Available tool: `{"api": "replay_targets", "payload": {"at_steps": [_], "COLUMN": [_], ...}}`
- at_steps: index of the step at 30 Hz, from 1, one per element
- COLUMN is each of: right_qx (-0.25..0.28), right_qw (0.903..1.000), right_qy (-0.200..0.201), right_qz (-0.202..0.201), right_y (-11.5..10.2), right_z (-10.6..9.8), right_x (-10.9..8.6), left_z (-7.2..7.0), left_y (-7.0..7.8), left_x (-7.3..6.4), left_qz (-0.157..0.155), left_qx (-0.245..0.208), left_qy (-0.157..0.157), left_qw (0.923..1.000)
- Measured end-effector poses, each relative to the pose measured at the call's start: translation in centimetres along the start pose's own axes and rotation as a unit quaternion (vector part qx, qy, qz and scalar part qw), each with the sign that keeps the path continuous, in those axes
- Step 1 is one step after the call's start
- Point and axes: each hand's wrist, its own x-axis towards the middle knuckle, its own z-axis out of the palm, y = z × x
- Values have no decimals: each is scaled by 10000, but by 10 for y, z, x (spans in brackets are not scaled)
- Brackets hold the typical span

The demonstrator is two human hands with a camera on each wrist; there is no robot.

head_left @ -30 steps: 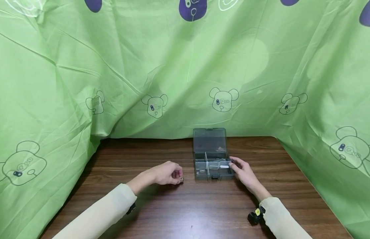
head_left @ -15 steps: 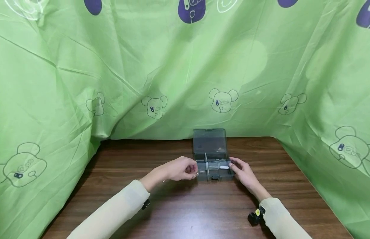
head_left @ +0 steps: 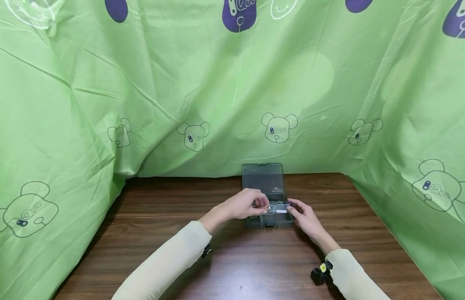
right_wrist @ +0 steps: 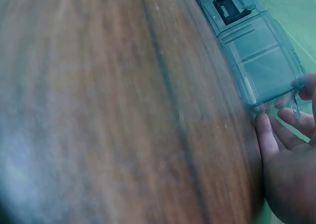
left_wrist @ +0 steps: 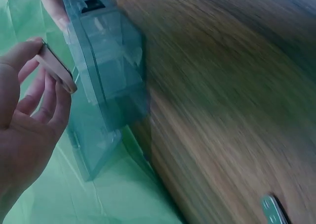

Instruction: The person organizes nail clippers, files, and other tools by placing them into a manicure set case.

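Observation:
A dark translucent plastic box stands on the table with its lid raised at the back. Dividers split its inside, and a white strip shows in the right part. Above the box, my left hand pinches a small flat pinkish piece with a rounded end between thumb and fingertips; its exact kind is unclear. My right hand holds the box's right end wall, thumb at the rim and fingers outside. My left hand hides the left compartments in the head view.
The brown wooden table stretches around the box. A small metal-looking piece lies on it, cut off by the left wrist view's lower edge. Green printed cloth hangs behind and along both sides.
My left hand has moved right and away from me with the small piece, from the tabletop left of the box to over it. My right hand has stayed at the box's right end.

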Motion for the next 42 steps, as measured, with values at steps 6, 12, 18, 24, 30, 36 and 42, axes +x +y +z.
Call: {"api": "replay_targets", "payload": {"at_steps": [6,12,18,24,30,36,42], "right_qx": [27,50,-55,52,31,67,73], "right_qw": [10000,9999,9997,9995,9998,9997,9998], "right_qy": [-65,-138,48,68,-25,26,51], "right_qz": [25,32,-211,-303,-210,-226,-188], "right_y": [-8,-19,-4,1,-5,0,0], "right_z": [-2,-3,-1,-1,-1,-1,0], "right_x": [-1,-3,1,3,-1,1,2], "left_z": [14,25,27,33,42,39,23], "left_y": [3,5,9,11,9,9,6], "left_x": [18,30,41,48,48,44,30], "left_qz": [32,-53,-223,-251,-260,-230,-226], "left_qx": [-41,-19,-223,-261,-112,-308,-316], "left_qy": [30,42,102,136,124,165,177], "left_qw": [10000,10000,9995,9993,9995,9991,9991]}}
